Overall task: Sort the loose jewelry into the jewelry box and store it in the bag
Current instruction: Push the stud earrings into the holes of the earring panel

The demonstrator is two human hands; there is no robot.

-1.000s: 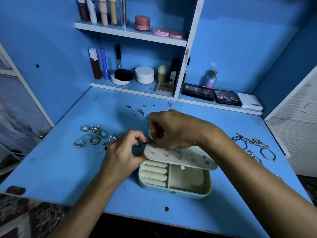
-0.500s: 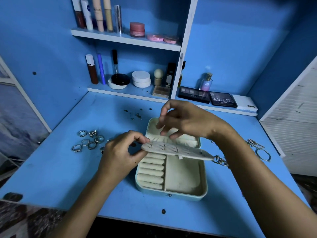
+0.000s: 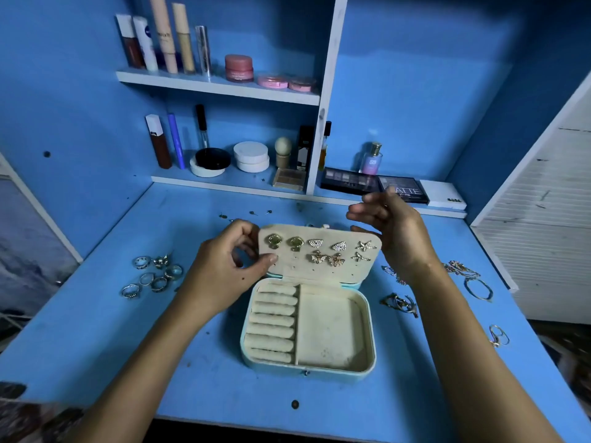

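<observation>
My left hand pinches earring panel upright to check studs; right hand fingers loose, w/ nothing held.

You are viewing: box, matt cream velvety lining, smooth pale-blue shell; earrings, shiny gold-tone metal, glittering; rings, polished silvery metal; desk, painted blue, scuffed matt.

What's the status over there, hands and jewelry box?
Left hand pinches earring panel upright. Right hand open beside it. Jewelry box open, tray empty. Rings loose on desk.
</observation>
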